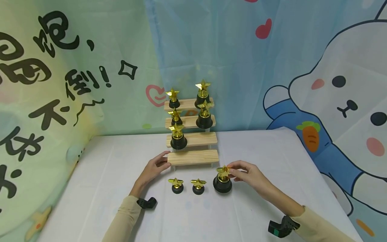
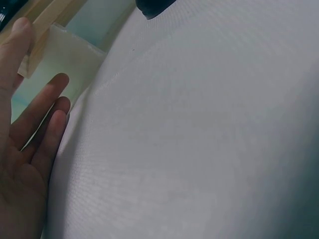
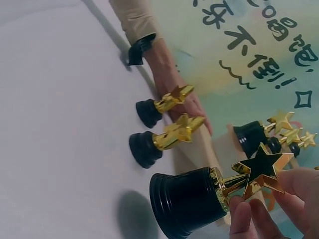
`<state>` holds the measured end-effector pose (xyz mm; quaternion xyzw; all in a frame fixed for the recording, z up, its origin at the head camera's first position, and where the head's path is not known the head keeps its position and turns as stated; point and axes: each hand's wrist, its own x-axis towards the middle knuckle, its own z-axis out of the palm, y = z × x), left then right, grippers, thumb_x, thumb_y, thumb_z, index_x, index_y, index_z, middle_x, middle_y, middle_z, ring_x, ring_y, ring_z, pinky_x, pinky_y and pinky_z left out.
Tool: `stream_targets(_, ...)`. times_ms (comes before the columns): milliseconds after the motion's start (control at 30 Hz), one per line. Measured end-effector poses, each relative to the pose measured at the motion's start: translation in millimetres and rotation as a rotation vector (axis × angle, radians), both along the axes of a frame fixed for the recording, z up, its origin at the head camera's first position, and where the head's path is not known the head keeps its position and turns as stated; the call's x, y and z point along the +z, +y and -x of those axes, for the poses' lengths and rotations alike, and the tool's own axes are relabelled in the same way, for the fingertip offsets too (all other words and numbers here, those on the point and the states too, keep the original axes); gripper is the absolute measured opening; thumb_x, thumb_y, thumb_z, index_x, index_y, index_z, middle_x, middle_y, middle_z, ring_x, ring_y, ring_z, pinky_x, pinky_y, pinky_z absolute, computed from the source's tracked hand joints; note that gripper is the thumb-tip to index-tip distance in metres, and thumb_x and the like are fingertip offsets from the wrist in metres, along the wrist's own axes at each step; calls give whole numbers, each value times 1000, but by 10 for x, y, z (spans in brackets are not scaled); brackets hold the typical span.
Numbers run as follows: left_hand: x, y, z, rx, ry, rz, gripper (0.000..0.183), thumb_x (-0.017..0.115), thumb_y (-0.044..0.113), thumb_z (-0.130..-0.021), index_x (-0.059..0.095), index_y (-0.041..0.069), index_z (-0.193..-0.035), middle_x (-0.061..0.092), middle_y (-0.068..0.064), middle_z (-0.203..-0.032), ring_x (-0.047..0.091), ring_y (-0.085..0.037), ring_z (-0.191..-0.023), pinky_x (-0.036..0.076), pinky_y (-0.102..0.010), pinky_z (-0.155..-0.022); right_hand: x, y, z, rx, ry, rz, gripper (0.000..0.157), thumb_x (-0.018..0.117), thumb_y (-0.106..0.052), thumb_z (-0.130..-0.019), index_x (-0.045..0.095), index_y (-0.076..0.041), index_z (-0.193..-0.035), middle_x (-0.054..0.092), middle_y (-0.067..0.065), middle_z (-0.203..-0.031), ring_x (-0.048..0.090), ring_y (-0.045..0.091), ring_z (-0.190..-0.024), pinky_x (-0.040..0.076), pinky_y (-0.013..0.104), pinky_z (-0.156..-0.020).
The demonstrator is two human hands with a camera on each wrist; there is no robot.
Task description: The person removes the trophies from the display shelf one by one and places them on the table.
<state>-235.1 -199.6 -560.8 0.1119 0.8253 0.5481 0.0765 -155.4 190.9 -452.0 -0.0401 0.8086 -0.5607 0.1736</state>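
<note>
So, pinching a shiny gold star trophy with a round black base [image 1: 222,180] by its star in the right hand [image 1: 249,175], front-right of a pale wooden four-tier stand [image 1: 201,138]. Touching the bottom shelf's [image 1: 195,158] left end with a loose-fingered left hand [image 1: 154,169]. Seeing two smaller gold-and-black star trophies [image 1: 198,189] alongside on white cloth [image 1: 257,148].

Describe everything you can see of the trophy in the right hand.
The trophy has a shiny gold star on a gold stem, above a round black base that widens at the foot. It looks like glossy plastic. In the head view it stands about upright, the right hand pinching it by the star. A shadow apart from the base suggests it is lifted off the white table. It is right of two smaller trophies.
</note>
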Motion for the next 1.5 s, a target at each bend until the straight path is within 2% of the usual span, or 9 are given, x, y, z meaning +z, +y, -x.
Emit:
stream_targets(233, 22, 3, -9, -4, -2, -1, 59, 70, 32, -89, 49, 21, -143, 67, -14, -121, 63, -21, -110, 50, -23, -87, -61, 17, -72, 32, -10, 31, 39, 64, -32, -94, 61, -4, -121, 65, 14, -116, 67, 18, -98, 55, 39, -86)
stream_targets(433, 18, 2, -3, 0, -10, 1, 58, 70, 34, -89, 50, 23, -142, 67, -13, -121, 63, -21, -110, 50, -23, -87, -106, 6, -102, 29, -25, 32, 38, 65, -32, -94, 62, -4, -119, 65, 14, -116, 67, 18, -97, 55, 38, -86)
stream_targets(633, -1, -10, 4, -15, 14, -13, 57, 69, 30, -91, 49, 21, -143, 67, -14, -121, 64, -23, -110, 50, -23, -87, -150, -11, -112, 37, -35, 24, 38, 64, -31, -94, 62, -3, -119, 65, 13, -116, 67, 15, -97, 55, 37, -86)
stream_targets(867, -8, -14, 3, -16, 19, -20, 56, 69, 29, -91, 49, 22, -142, 67, -15, -121, 64, -22, -109, 50, -22, -85, -177, 5, -125, 47, -43, 31, 39, 65, -32, -93, 62, -3, -118, 64, 14, -118, 67, 19, -100, 55, 39, -88)
stream_targets(1000, -8, -10, -3, -22, 26, -28, 56, 69, 27, -91, 49, 19, -143, 67, -16, -121, 64, -18, -107, 51, -22, -83, -207, 24, -141, 50, -33, 29, 39, 64, -32, -94, 62, -2, -118, 64, 15, -116, 67, 19, -99, 55, 37, -87)
stream_targets(1167, -3, -9, 1, -33, 24, -38, 57, 68, 24, -92, 47, 15, -144, 67, -18, -121, 63, -22, -107, 50, -21, -83, -254, 62, -153, 77, -12, 38, 39, 63, -31, -95, 61, -1, -119, 64, 16, -115, 67, 22, -100, 56, 37, -86)
stream_targets(1367, 28, -5, -7, -33, 28, -29, 57, 68, 27, -91, 48, 17, -143, 67, -17, -120, 64, -16, -105, 50, -22, -83, -286, 90, -146, 102, 27, 24, 39, 62, -32, -95, 61, -2, -119, 64, 18, -115, 68, 29, -100, 56, 37, -86)
stream_targets(1500, 20, -3, -7, -24, 25, -24, 57, 69, 30, -91, 48, 19, -143, 67, -16, -121, 64, -16, -106, 51, -23, -83, -301, 87, -150, 105, 54, 15, 37, 62, -31, -96, 61, -1, -119, 64, 19, -115, 68, 31, -99, 56, 37, -85)
